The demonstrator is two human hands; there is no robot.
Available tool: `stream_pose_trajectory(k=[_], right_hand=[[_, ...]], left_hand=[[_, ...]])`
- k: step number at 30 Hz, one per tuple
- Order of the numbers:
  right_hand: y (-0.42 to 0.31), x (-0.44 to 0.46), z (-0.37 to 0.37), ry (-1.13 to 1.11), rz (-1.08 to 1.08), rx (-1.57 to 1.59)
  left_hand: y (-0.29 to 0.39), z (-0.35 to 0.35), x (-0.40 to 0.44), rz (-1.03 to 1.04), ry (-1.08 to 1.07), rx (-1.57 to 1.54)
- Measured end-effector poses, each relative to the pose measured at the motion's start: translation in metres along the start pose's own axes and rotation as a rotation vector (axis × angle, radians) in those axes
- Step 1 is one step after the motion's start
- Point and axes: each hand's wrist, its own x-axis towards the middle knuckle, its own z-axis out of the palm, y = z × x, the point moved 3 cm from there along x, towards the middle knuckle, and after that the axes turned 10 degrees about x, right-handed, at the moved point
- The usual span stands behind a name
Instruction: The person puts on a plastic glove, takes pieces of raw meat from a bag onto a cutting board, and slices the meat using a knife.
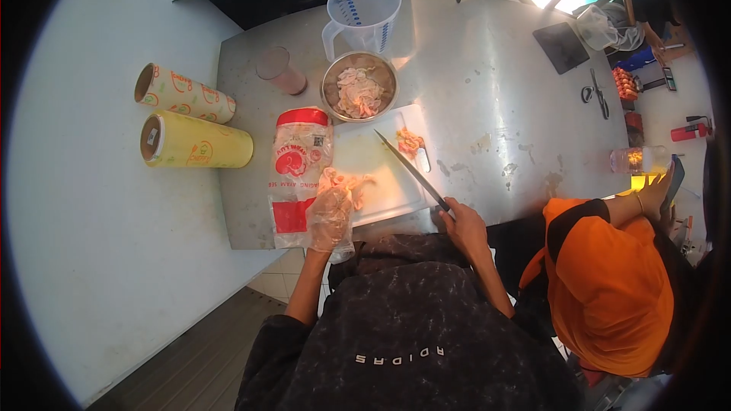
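Observation:
My left hand (329,221), in a clear plastic glove, is closed on a piece of raw chicken (349,184) at the left side of the white cutting board (392,192). In my right hand (463,227) is the handle of a long knife (415,173); its blade slants up and left over the board. Small chicken scraps (410,141) lie at the board's upper right, near its handle hole. Beside the board, partly under my left hand, lies a red-and-clear printed plastic bag (303,141). Just beyond, a metal bowl (324,97) holds cut chicken (358,93).
Behind the bowl stands a clear measuring jug (365,14), with a tumbler (280,70) to its left. Two wrap rolls (202,143) are at far left. On the metal table's (502,106) right lie scissors (598,95) and a dark flat square (561,47). A person in orange (609,281) is close at right.

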Motion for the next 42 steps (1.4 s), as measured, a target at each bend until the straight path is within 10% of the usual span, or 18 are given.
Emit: stream_pose_trajectory(k=[13,16,22,28,36,42], right_hand=[[-0.007,-0.006,0.009,-0.284,-0.144,0.030],[-0.005,-0.008,0.013,-0.245,-0.112,0.037],[-0.003,-0.011,0.005,-0.141,0.000,0.122],[0.004,-0.013,-0.014,-0.115,0.034,0.305],[-0.010,-0.023,-0.036,0.048,0.113,0.272],[-0.013,-0.017,-0.014,-0.136,-0.006,0.066]], left_hand=[[-0.002,-0.011,0.001,0.175,-0.026,0.158],[-0.005,-0.024,0.006,-0.252,-0.143,-0.227],[0.014,-0.064,0.030,-0.179,0.111,-0.319],[0.026,-0.034,0.068,-0.710,-0.206,-1.247],[0.019,0.049,0.044,-0.972,-0.423,-1.469],[-0.003,0.071,0.017,-0.620,-0.551,-0.560]])
